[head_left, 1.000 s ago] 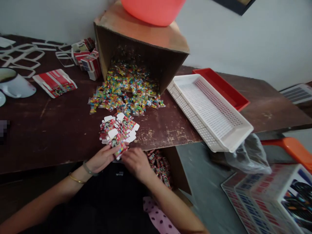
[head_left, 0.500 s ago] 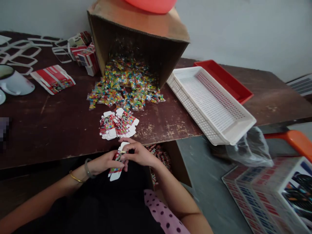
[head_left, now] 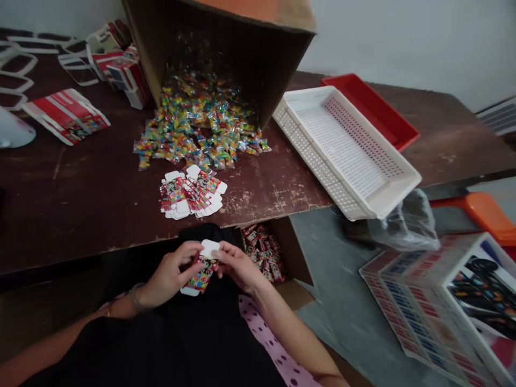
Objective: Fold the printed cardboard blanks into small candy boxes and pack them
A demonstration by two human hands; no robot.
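Note:
Between my two hands, above my lap, is a small printed red carton (head_left: 200,280) with white end flaps. My left hand (head_left: 171,273) grips its left side with the fingers bent around it. My right hand (head_left: 237,264) pinches its upper right edge near the white top flap. On the table's near edge lies a fanned pile of flat printed cartons (head_left: 189,194). Behind them, colorful candies in clear wrappers (head_left: 201,126) spill from a cardboard box (head_left: 298,19) lying on its side.
A white perforated basket (head_left: 330,177) overlaps a red tray (head_left: 374,110) on the right of the table (head_left: 80,215). Below the table edge sits an open box of filled packets (head_left: 264,252). Red-white packs (head_left: 68,115) and a white mug (head_left: 14,129) are at left.
The view has shifted, so the table items sit higher. My right hand has moved from over the carton to its upper right edge, and its white top flap shows more fully.

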